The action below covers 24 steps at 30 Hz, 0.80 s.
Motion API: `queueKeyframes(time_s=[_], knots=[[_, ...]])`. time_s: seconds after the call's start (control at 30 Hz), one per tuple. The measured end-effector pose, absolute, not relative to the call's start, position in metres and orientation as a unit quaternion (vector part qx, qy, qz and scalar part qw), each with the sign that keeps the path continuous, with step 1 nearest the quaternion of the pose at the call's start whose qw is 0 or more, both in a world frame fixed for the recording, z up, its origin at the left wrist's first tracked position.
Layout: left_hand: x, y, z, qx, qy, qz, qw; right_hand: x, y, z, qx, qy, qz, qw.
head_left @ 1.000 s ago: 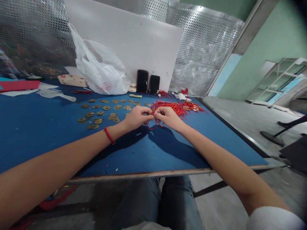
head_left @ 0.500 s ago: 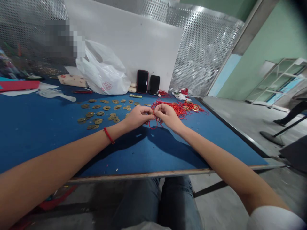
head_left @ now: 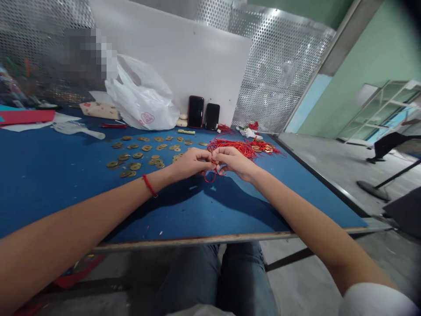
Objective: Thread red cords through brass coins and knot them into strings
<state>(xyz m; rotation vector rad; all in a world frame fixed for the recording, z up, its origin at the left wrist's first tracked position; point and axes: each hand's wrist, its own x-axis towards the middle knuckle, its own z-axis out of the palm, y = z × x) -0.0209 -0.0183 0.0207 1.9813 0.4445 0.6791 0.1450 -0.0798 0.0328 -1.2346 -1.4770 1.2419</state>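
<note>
My left hand (head_left: 194, 161) and my right hand (head_left: 234, 162) meet above the blue table, fingertips nearly touching. Both are closed in a pinch on a thin red cord (head_left: 209, 179), which hangs below them in a small loop. Where the cord passes between the fingers is mostly hidden. Just behind the hands lies a heap of red cords (head_left: 241, 148). Brass-coloured coins with holes (head_left: 135, 166) are spread in small groups to the left of my left hand. More coins (head_left: 259, 148) lie among red cord at the right.
Two dark phones (head_left: 196, 112) lean against the white board (head_left: 184, 52) at the back. A white plastic bag (head_left: 143, 98) stands left of them. A clear plastic utensil (head_left: 79, 129) lies farther left. The table's front edge (head_left: 197, 241) runs above my legs.
My hands stay together, with the right fingers shifted slightly. The cord loop hangs a little lower and has changed shape. In the background at right, a person's leg has moved.
</note>
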Motion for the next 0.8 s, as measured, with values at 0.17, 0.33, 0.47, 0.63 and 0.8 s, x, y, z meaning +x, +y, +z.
queueKeyframes(time_s=[0.17,0.33,0.47,0.63,0.8], knots=[[-0.022,-0.022,0.023,0.808,0.208,0.263,0.485,0.152,-0.075,0.038,-0.492,-0.549,0.463,0.492],[-0.024,-0.018,0.023,0.772,0.241,0.249,0.533,0.173,-0.067,0.052,-0.476,-0.415,0.381,0.675],[-0.026,-0.017,0.024,0.758,0.228,0.217,0.571,0.179,-0.062,0.053,-0.496,-0.410,0.385,0.662],[-0.027,-0.019,0.028,0.746,0.238,0.216,0.583,0.173,-0.060,0.040,-0.561,-0.437,0.350,0.610],[-0.026,-0.019,0.031,0.711,0.261,0.237,0.609,0.159,-0.071,0.033,-0.482,-0.690,0.095,0.532]])
